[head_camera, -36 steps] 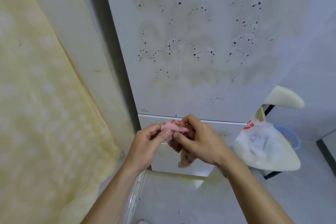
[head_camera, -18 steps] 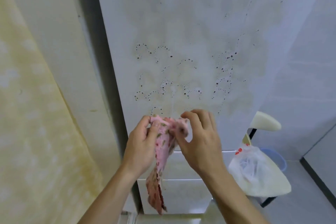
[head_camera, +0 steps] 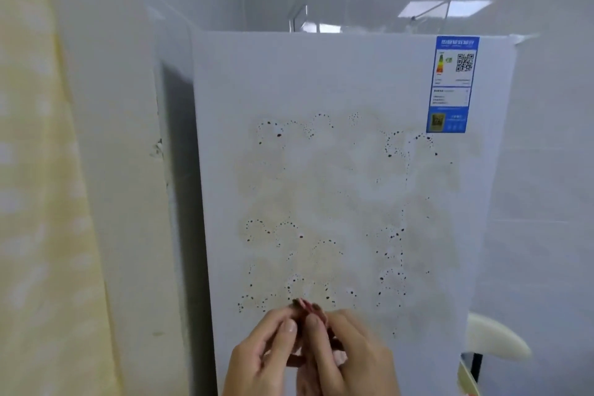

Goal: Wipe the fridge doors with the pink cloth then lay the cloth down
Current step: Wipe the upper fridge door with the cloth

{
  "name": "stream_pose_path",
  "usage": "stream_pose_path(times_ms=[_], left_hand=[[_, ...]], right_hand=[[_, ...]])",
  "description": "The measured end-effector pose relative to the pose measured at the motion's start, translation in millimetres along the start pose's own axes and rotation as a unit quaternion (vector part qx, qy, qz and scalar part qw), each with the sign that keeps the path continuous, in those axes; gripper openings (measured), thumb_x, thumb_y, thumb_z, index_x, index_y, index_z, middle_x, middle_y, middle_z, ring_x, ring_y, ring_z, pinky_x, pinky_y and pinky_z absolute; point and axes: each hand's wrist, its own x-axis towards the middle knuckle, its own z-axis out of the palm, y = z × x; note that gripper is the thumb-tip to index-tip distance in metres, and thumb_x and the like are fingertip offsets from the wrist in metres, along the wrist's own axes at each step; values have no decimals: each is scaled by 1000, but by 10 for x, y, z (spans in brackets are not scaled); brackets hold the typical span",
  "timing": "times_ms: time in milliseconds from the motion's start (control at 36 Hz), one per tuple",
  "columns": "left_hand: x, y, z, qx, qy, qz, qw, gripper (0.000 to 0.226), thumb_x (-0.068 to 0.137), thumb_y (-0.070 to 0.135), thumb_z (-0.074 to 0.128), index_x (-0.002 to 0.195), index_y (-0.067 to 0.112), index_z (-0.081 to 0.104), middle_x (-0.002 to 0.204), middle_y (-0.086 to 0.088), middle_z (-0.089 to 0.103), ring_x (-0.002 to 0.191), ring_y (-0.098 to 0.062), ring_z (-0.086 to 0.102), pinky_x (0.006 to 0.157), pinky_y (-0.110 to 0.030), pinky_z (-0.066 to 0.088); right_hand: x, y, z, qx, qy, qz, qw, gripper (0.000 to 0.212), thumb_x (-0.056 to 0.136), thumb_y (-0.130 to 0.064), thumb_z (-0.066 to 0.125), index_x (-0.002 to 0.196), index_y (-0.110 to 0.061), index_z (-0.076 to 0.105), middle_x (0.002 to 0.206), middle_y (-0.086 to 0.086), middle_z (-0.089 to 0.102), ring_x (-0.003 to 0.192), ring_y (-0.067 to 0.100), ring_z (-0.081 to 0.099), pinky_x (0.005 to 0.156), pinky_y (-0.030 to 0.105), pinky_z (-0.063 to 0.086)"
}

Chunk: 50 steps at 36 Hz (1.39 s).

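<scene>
The white upper fridge door (head_camera: 337,90) fills the middle of the view, covered with dark specks and yellowish smears. At the bottom centre, my left hand (head_camera: 260,360) and my right hand (head_camera: 353,357) are pressed together in front of the door's lower part. Both pinch the bunched pink cloth (head_camera: 307,307), of which only a small top edge and a bit between the fingers show. The lower door is out of view.
A blue energy label (head_camera: 453,83) sticks to the door's top right corner. A yellow curtain (head_camera: 32,202) hangs at the left beside a white wall. A clear container (head_camera: 369,14) stands on the fridge top. A cream chair edge (head_camera: 495,337) shows at the lower right.
The view has tilted up from the lower door to the top of the fridge. The cloth, hanging loose half a second ago, is now gathered up between both hands.
</scene>
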Motion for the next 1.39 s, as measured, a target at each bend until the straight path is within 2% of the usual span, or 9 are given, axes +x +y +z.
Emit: stream_pose_path(times_ms=[139, 361, 611, 722, 861, 944, 1056, 1222, 1389], left_hand=[[144, 99, 22, 2, -8, 18, 1000, 30, 82, 35, 63, 106, 44, 79, 105, 4, 81, 97, -13, 77, 82, -25, 59], [432, 198, -6, 35, -45, 40, 998, 30, 91, 34, 65, 117, 46, 75, 121, 10, 77, 121, -11, 68, 108, -43, 49], [613, 150, -51, 63, -70, 56, 994, 25, 101, 14, 67, 111, 32, 82, 106, 0, 81, 107, -18, 76, 94, -35, 58], [666, 190, -56, 34, -37, 59, 997, 29, 101, 9, 62, 100, 28, 84, 93, -6, 82, 89, -24, 79, 76, -27, 60], [733, 205, -89, 30, 10, 55, 998, 23, 110, 24, 51, 97, 15, 67, 81, -17, 72, 75, -40, 68, 70, -46, 57], [770, 177, -121, 89, 55, 70, 992, 27, 111, 28, 43, 89, 14, 50, 68, -6, 49, 61, -22, 46, 62, -27, 43], [764, 236, -138, 123, 83, 83, 985, 24, 111, 22, 39, 93, 15, 52, 72, 9, 57, 62, -3, 51, 62, -12, 40], [782, 228, -145, -24, 70, -13, 997, 28, 112, 29, 42, 98, 26, 66, 90, 6, 75, 93, -5, 72, 84, -24, 52], [728, 328, -91, -157, 27, -61, 985, 31, 110, 30, 44, 125, 16, 68, 113, -7, 79, 96, -23, 77, 70, -31, 59]], right_hand=[[220, 34, 1, 39, -37, 51, 997, 21, 94, -50, 61, 80, -34, 62, 69, -16, 61, 57, 3, 61, 46, 25, 52], [661, -43, -122, 176, -146, 184, 956, 28, 93, -33, 76, 76, -11, 74, 69, 6, 69, 63, 9, 57, 63, 28, 45], [859, -16, -109, 259, -166, 238, 921, 34, 78, -38, 87, 60, -19, 65, 60, -5, 55, 59, 10, 49, 59, 22, 40], [911, -24, -103, 331, -168, 255, 893, 34, 87, -41, 74, 79, -8, 74, 75, -2, 71, 73, 12, 64, 71, 25, 52], [931, 1, -87, 238, -128, 237, 933, 49, 108, -46, 45, 89, -6, 66, 81, 8, 74, 81, 26, 69, 82, 38, 54], [966, 0, -101, 148, -68, 227, 960, 45, 109, -47, 33, 90, -15, 59, 75, -2, 68, 76, 14, 65, 76, 33, 52], [1009, 48, -111, 120, -17, 221, 968, 48, 106, -52, 32, 89, -13, 54, 75, -1, 59, 70, 13, 56, 74, 40, 50], [987, 117, -126, 321, -42, 370, 871, 43, 103, -51, 55, 77, -18, 45, 67, 2, 41, 67, 19, 41, 64, 34, 37], [676, 71, -78, 422, -111, 355, 827, 72, 78, -26, 86, 140, -31, 51, 110, -4, 80, 102, 17, 75, 86, 31, 51]])
